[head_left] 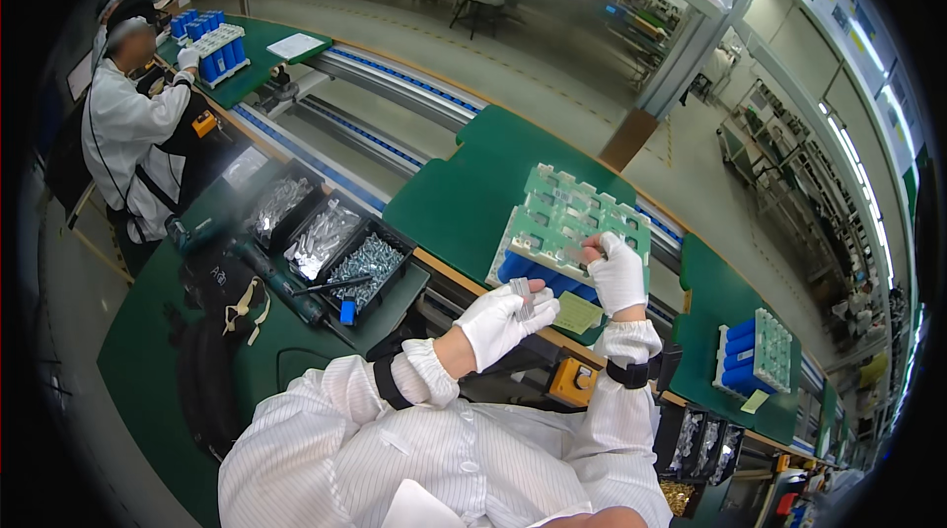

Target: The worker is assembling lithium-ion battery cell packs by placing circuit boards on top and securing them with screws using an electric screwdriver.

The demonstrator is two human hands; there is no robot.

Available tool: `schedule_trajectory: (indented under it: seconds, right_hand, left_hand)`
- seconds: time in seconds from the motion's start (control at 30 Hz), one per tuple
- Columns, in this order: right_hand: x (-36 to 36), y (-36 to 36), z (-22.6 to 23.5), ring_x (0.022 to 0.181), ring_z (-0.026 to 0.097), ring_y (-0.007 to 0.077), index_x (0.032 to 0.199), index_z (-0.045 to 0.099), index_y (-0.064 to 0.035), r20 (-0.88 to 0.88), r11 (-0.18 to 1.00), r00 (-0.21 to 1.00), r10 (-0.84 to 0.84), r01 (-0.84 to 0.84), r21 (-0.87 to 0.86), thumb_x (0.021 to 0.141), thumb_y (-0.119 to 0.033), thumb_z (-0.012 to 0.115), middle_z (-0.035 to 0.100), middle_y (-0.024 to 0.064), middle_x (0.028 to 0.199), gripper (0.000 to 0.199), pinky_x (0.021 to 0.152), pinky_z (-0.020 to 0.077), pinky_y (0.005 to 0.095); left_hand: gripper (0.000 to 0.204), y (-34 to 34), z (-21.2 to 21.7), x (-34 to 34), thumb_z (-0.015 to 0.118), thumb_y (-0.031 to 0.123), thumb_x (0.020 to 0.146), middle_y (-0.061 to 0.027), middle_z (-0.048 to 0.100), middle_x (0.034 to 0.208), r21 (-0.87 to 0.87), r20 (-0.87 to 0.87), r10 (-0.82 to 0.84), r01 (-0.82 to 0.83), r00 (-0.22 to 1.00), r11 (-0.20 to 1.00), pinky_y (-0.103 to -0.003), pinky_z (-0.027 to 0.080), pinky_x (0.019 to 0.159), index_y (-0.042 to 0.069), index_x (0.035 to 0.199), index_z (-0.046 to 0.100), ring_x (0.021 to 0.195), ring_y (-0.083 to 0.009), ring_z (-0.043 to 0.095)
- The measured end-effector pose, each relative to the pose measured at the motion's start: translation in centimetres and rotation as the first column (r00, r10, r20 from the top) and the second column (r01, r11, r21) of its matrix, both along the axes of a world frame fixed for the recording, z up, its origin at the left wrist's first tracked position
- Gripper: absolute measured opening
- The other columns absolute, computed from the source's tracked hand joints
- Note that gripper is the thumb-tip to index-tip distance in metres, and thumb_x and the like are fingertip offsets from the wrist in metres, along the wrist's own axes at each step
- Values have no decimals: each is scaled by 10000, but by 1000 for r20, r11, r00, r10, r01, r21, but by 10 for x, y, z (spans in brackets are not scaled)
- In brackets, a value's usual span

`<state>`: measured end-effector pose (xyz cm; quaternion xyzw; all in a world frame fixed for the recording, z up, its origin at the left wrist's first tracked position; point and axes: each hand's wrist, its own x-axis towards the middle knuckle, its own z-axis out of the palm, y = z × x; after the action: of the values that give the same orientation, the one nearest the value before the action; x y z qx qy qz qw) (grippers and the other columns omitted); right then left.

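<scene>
A battery pack of blue cells [543, 274] stands on the green board in front of me, topped by a pale green plastic frame [572, 208] with rows of openings. My left hand [496, 324], white-gloved with bare fingertips, is turned palm up beside the pack's near side. Several small flat metal strips [522, 299] are held in it. Over the near right part of the frame is my right hand [619, 277], its fingers pinched together close to the top. Whatever is between those fingertips is too small to make out. A yellow-green paper slip [578, 312] sits at the pack's near side.
Left of me, black bins hold screws [367, 267] and metal pieces [324, 237]. A power screwdriver [286, 281] lies beside them. Another pack [755, 355] stands to the right. An orange control box [573, 382] sits below the bench edge. A co-worker [138, 134] handles a pack at far left.
</scene>
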<state>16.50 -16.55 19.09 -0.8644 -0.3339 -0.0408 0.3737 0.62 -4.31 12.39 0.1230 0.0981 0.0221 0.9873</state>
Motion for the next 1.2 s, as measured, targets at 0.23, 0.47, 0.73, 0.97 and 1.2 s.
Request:
schedule_trajectory:
  seconds: [0.23, 0.47, 0.73, 0.97, 1.2]
  right_hand:
    - [11, 4, -20, 752, 623, 276, 848, 670, -32, 70, 999, 996, 50, -50, 10, 784, -81, 706, 635, 140, 803, 88, 688, 489, 348]
    - [-24, -3, -2, 741, 607, 269, 832, 651, -36, 166, 963, 961, 222, -242, 114, 734, -31, 743, 609, 110, 780, 135, 676, 489, 346]
    - [-38, -8, 13, 653, 587, 180, 838, 631, -28, -85, 977, 981, 175, -162, 137, 770, -64, 739, 621, 88, 733, 133, 622, 481, 295]
    - [109, -21, 4, 677, 626, 205, 910, 657, -42, 42, 960, 959, -281, 281, 10, 823, -112, 692, 669, 108, 764, 117, 661, 504, 317]
    - [143, -15, -8, 781, 667, 260, 933, 699, -71, 65, 955, 959, -275, 280, -95, 823, -127, 678, 703, 140, 864, 125, 745, 514, 339]
  left_hand:
    - [285, 1, -2, 3, 422, -10, 977, -233, 533, 1231, 5, 33, 12, -12, 999, 1000, -423, 510, 1008, -70, 1255, 440, 1157, -361, 562]
    - [211, 3, -2, 2, 476, 0, 967, -193, 578, 1179, 67, -10, 21, -20, 1000, 998, -390, 560, 938, -31, 1174, 505, 1091, -325, 611]
    - [207, 0, 4, 3, 507, 34, 963, -183, 584, 1175, 119, -2, 4, -4, 1000, 993, -417, 545, 954, -51, 1152, 514, 1084, -321, 617]
    - [295, 3, 3, 0, 400, 16, 989, -232, 509, 1270, -72, 76, -89, 94, 993, 993, -475, 499, 1014, -77, 1268, 418, 1171, -389, 548]
    - [282, 5, 7, 0, 417, -17, 975, -207, 550, 1220, 64, 19, -40, 38, 999, 997, -418, 520, 999, -60, 1252, 450, 1140, -350, 578]
